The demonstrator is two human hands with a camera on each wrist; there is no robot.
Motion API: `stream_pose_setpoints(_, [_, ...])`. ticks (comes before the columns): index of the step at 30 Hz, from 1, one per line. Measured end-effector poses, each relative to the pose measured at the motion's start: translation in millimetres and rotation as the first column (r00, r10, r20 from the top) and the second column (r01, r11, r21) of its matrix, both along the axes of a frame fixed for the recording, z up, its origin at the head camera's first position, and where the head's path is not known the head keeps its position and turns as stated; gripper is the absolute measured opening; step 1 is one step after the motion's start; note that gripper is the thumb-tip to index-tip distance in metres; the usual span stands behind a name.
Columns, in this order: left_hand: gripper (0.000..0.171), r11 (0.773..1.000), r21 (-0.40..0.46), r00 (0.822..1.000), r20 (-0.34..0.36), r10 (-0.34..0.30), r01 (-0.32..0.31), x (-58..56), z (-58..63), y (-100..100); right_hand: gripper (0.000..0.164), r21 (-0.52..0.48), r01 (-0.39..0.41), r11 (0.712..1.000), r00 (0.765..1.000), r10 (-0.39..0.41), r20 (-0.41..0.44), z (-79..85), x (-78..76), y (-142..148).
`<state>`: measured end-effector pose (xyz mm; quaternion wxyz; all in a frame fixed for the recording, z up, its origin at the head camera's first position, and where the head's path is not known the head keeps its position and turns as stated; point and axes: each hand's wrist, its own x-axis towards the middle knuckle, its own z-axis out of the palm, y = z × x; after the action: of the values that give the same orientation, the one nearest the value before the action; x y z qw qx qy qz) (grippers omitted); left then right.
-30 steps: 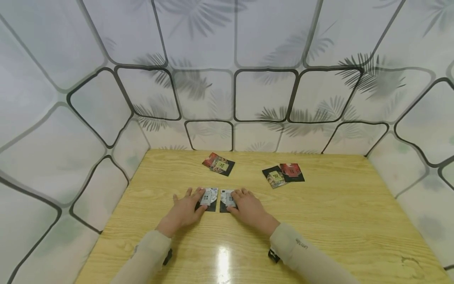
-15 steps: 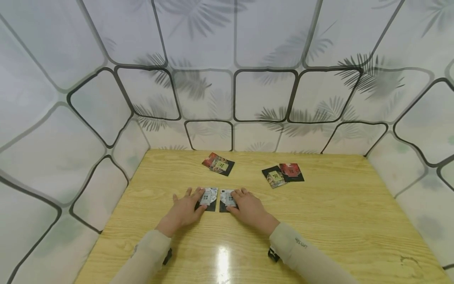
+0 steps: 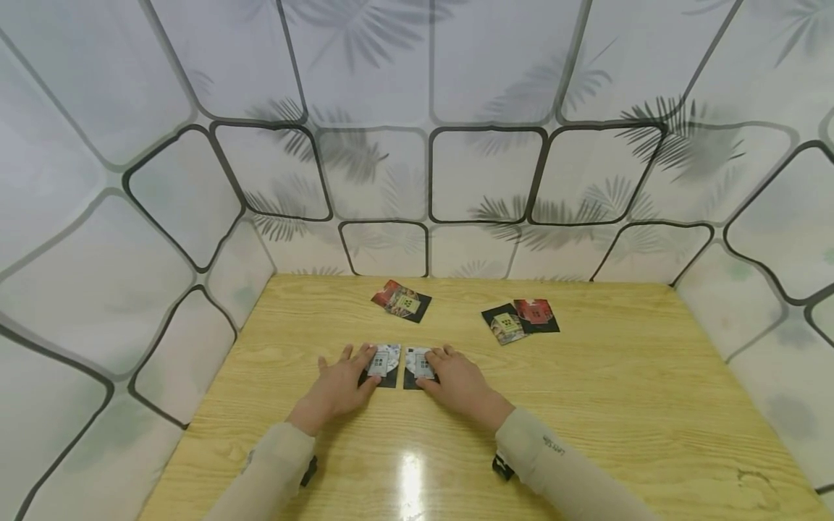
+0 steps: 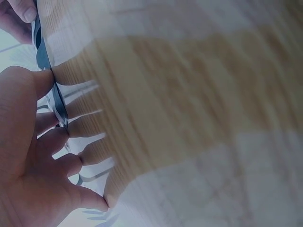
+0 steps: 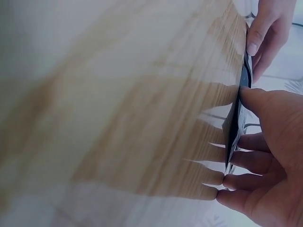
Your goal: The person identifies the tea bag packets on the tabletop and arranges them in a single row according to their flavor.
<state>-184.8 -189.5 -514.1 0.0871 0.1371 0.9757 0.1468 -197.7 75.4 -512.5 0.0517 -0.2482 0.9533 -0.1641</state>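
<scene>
Two flat black-and-silver sachets lie side by side on the wooden table, a narrow gap between them. On the left sachet (image 3: 389, 367) rests my left hand (image 3: 337, 388), fingers spread over its left part and thumb at its lower area. The right sachet (image 3: 413, 370) has my right hand (image 3: 461, 385) on its right part in the same way. From the left wrist, the left sachet (image 4: 58, 105) appears edge-on beneath the fingertips and thumb. The right wrist view shows the right sachet (image 5: 235, 122) low against the tabletop under thumb and fingers; its far part is hidden.
Beyond the hands, a red sachet (image 3: 386, 291) and a black-and-yellow sachet (image 3: 410, 304) overlap at the back left. Another overlapping pair, black-and-yellow (image 3: 507, 325) and red-and-black (image 3: 538, 315), lies back right. Patterned fabric walls (image 3: 482, 177) enclose the wooden table (image 3: 619, 405).
</scene>
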Motion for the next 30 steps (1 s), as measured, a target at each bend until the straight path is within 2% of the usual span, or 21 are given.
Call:
stream_pose_setpoints(9, [0.066,1.000,0.007,1.000,-0.001,0.001,-0.001,1.1,0.3,-1,0.066,-0.033,-0.001,0.999,1.000,0.001,0.005,-0.2,-2.7,-1])
stream_pose_setpoints(14, [0.065,1.000,0.011,1.000,-0.004,0.001,-0.001,1.2,0.1,0,0.066,-0.076,0.026,0.997,1.000,-0.025,0.012,5.0,-13.0,1])
stream_pose_setpoints(21, [0.065,1.000,-0.002,1.000,-0.012,-0.003,0.003,0.8,1.8,0,0.060,-0.080,0.040,0.996,0.999,-0.042,-0.022,8.8,-46.8,8])
stream_pose_setpoints(30, [0.065,1.000,0.021,1.000,0.000,0.003,-0.003,1.8,0.8,1,0.058,-0.081,-0.031,0.996,0.999,0.028,-0.032,5.1,-93.0,8])
